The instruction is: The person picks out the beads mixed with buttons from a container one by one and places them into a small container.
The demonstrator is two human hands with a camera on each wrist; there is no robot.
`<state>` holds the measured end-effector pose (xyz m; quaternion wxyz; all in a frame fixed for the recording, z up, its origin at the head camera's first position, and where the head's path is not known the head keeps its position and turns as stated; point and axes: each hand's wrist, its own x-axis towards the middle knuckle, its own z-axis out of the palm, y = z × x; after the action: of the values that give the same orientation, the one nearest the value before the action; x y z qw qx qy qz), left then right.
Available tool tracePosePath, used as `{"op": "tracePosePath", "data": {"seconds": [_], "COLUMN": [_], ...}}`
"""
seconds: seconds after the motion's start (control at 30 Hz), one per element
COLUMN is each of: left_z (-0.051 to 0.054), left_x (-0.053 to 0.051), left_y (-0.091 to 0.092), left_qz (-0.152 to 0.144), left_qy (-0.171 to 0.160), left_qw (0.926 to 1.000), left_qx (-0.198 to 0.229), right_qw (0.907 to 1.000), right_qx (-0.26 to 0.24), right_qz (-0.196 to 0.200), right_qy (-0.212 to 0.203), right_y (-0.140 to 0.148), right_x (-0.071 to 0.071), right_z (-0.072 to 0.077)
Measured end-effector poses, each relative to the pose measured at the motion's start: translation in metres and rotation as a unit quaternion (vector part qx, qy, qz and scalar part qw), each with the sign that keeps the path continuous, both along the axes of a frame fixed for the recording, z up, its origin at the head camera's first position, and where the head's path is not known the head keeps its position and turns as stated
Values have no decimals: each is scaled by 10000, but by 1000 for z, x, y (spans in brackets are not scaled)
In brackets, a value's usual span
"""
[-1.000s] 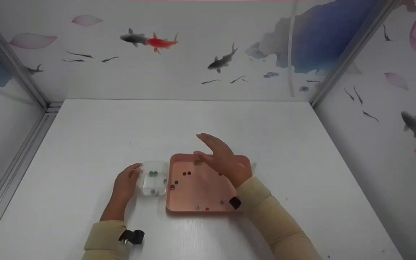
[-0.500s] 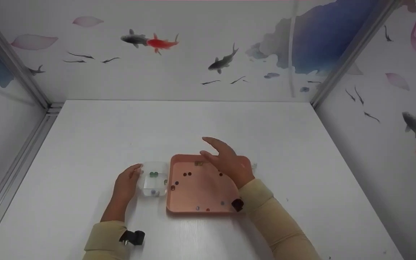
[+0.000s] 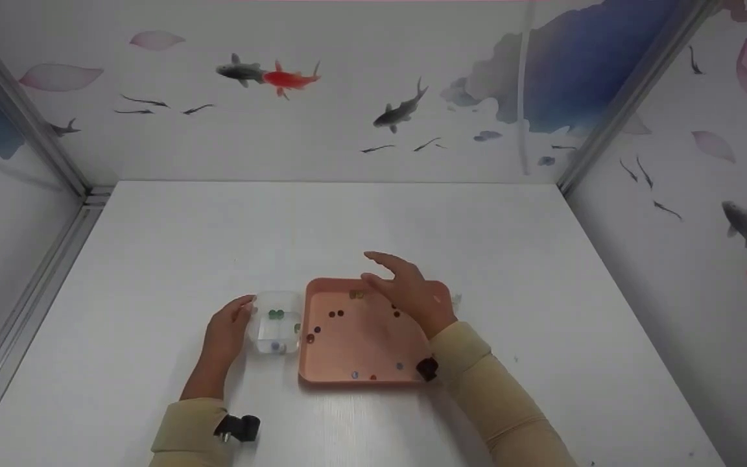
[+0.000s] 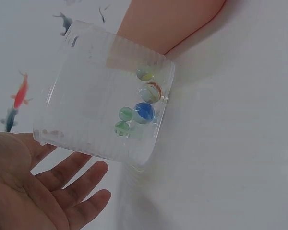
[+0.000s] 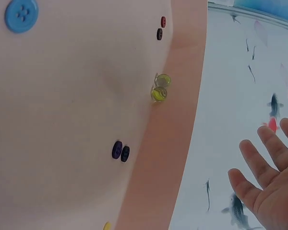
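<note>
In the head view, my left hand point(image 3: 225, 329) is at the left side of a clear plastic container point(image 3: 277, 298). The left wrist view shows its fingers point(image 4: 79, 184) extended against the container's side. Several glass marbles lie inside, including a blue-swirled marble point(image 4: 144, 113) and a green marble point(image 4: 122, 128). My right hand point(image 3: 407, 290) is over the back right of an orange-pink tray point(image 3: 364, 344), its fingers spread and nothing between them. In the tray sit a light-blue button point(image 5: 21, 15), dark buttons point(image 5: 117, 149), a red button point(image 5: 163, 22) and two yellow-green glassy pieces point(image 5: 159, 94).
Container and tray stand side by side on a white table point(image 3: 211, 240). Fish-painted panels point(image 3: 347, 130) enclose the back and sides. A small pale object point(image 3: 456, 300) is at the tray's right edge. Part of the tray is hidden under my right arm.
My right hand has shifted slightly right and towards me, uncovering more of the two glassy pieces by the tray's back wall. My left hand and the container have stayed in place.
</note>
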<state>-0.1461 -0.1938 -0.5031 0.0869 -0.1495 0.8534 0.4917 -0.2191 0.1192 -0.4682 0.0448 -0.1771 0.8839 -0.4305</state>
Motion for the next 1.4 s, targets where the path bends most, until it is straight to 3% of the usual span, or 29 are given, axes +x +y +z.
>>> {"op": "tracePosePath", "data": {"seconds": [0.47,0.7,0.9,1.4], "left_z": [-3,-4,-4,-4], "left_x": [-1,-2,0,0], "left_y": [-1,-2,-2,-2], "left_qz": [35,22,-15,28], "left_qy": [-10,36,22,-54], "left_qw": [10000,10000,10000,10000], "left_qx": [31,-8,43,-28], "right_qw": [9998,9990,9965,9955], "right_qx": [-181,-226,-569,-632], "right_qz": [62,-106,-162,-183], "right_qy": [29,-380,-596,-684], "right_y": [1,2,3,-2], "right_x": [-5,-8,-8,-11], "right_z": [-6,-12,-15,-21]}}
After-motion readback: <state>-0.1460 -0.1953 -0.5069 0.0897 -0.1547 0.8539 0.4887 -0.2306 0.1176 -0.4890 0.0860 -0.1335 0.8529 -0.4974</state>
